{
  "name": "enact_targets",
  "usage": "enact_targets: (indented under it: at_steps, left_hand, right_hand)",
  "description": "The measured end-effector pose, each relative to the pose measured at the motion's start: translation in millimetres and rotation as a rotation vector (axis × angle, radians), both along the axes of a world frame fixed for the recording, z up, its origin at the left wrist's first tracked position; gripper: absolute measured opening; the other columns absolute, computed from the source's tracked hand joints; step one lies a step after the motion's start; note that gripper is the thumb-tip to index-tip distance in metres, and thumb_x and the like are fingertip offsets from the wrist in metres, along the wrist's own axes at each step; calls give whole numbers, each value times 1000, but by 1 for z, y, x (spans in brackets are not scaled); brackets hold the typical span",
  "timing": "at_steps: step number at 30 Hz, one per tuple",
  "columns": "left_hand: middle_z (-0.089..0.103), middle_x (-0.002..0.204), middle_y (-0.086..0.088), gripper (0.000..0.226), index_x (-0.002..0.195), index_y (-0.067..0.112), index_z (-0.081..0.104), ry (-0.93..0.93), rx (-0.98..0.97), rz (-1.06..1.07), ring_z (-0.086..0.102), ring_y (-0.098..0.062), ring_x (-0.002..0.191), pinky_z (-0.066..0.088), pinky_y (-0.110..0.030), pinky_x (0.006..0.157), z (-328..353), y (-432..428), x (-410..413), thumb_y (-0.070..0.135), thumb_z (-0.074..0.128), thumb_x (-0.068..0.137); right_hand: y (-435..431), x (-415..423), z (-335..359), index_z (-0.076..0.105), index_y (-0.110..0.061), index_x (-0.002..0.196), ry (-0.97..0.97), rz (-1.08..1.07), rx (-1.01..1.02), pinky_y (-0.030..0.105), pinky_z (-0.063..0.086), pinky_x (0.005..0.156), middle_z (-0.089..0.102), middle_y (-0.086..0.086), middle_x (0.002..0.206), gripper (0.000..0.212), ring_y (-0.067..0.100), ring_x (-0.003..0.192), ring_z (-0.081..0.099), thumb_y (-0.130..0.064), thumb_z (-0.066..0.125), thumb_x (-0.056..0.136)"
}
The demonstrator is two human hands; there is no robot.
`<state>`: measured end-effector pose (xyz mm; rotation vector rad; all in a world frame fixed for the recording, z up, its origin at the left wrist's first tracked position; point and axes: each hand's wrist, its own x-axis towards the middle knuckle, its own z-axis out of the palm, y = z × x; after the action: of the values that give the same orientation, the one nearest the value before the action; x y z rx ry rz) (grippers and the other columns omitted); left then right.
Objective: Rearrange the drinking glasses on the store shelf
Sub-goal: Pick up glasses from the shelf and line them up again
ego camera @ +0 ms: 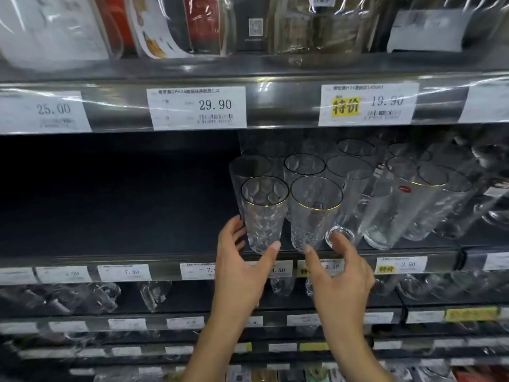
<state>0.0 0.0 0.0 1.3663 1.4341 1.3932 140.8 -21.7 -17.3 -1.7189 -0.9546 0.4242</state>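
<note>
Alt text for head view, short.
Two bare hands reach gold-rimmed glasses at the front of a store shelf: the left hand grips a dimpled glass, the right hand hovers open at the textured glass beside it.

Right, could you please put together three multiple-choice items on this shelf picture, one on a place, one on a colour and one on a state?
1. Where does the dimpled glass flanked by the left hand stand?
A. Front row, left end of the group
B. Back row
C. On the shelf below

2. What colour are the rims of that glass and the neighbouring glass?
A. Red
B. Gold
C. Blue

3. How do those two stand?
A. Upside down
B. On their sides
C. Mouth up

Answers:
1 A, since no glass stands in front of it or to its left.
2 B, since a thin gold line rings each rim.
3 C, since both open mouths face upward with the bases on the shelf.
</note>
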Motion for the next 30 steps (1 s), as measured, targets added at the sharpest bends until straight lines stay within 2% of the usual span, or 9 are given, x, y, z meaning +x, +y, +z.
enact_targets:
  at_steps: [3,6,7,11,13,19,23,26,30]
  left_hand:
    - [48,130,27,76,136,45,33,4,-8,-17,49,8,119,42,-16,96,1,7,1,39,81,77]
    - [49,129,27,75,137,42,35,17,-14,-24,50,9,117,42,-14,94,0,13,3,37,80,79]
    - [50,128,28,73,136,43,35,24,-8,-23,51,10,116,43,-12,92,0,15,3,37,80,79]
    - [51,126,31,69,131,49,34,58,2,-15,52,12,114,44,-12,89,1,19,4,36,79,80]
    - [51,125,32,69,131,48,34,63,-1,-12,52,12,114,43,-11,90,0,21,5,36,79,80]
    - [53,118,35,70,135,44,39,101,-2,-5,51,22,105,43,-4,80,1,25,4,38,81,78]
    - [59,118,29,68,129,43,45,103,24,40,59,7,106,51,-18,89,-1,25,2,40,84,73]
    - [59,119,26,72,132,40,45,107,43,49,60,7,106,52,-20,89,-2,23,3,42,84,72]
    - [57,118,28,73,130,41,43,74,54,58,58,14,103,50,-14,85,-3,20,4,37,85,71]
  right_hand:
    - [7,-2,-1,53,-32,134,-9,-14,30,51,29,115,59,-10,121,64,8,135,24,-56,70,78]
    - [12,-7,1,54,-31,132,-59,1,65,52,24,118,59,-12,110,60,-30,111,16,-53,72,79]
    - [13,-8,0,54,-30,133,-78,0,71,50,21,119,60,-11,110,61,-31,108,18,-52,73,79]
    - [16,-12,0,52,-24,136,-166,-22,47,41,16,121,66,-5,118,68,7,119,49,-58,69,79]
    - [19,-14,1,51,-22,137,-179,-27,28,39,16,121,67,-3,119,72,13,120,53,-60,67,79]
    - [24,-17,1,52,-27,134,-111,-58,34,39,19,119,67,-7,115,66,10,116,54,-55,74,78]
    - [23,-16,0,54,-31,128,-59,-66,75,36,21,116,66,-12,109,61,-7,101,42,-50,78,76]
    - [22,-16,-1,51,-36,126,-45,-58,99,24,16,109,62,-18,106,59,3,108,52,-50,78,76]
    - [20,-16,-4,45,-46,122,-14,-11,112,27,17,111,62,-17,108,57,5,112,49,-51,78,76]
